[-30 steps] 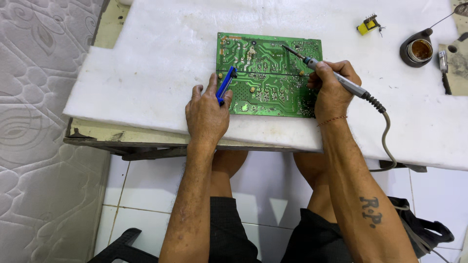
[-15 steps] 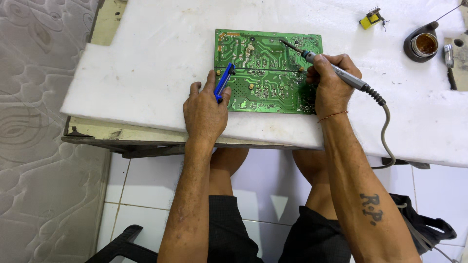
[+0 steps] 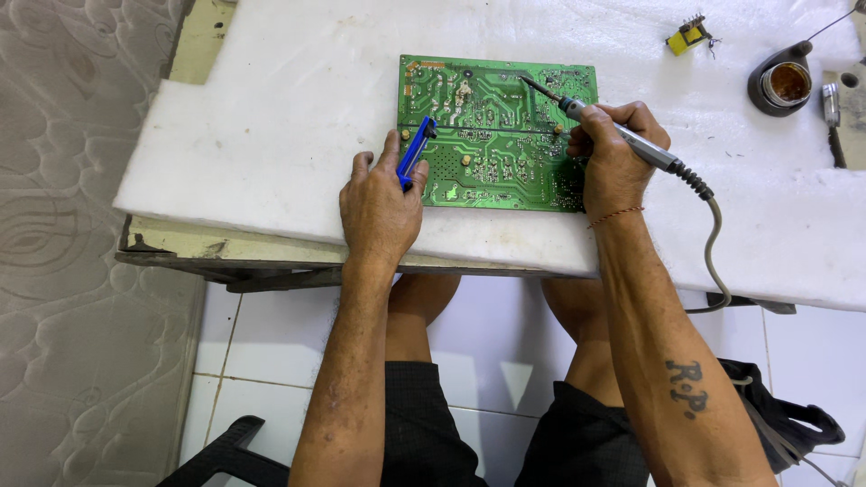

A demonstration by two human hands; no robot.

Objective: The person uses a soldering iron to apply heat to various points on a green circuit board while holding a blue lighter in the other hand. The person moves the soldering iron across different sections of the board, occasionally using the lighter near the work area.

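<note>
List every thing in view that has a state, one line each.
Green circuit board: flat on the white padding, solder side up.
Soldering iron: in right hand, tip on the board.
Blue tool: in left hand, at the board's left edge.
Round black tin: open.
Small yellow component: lying loose.

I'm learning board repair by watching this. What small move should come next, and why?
Probably lower the soldering iron tip onto a joint: the right hand holds it poised over the green circuit board, while the left hand keeps the blue tool at the board's edge.
</note>
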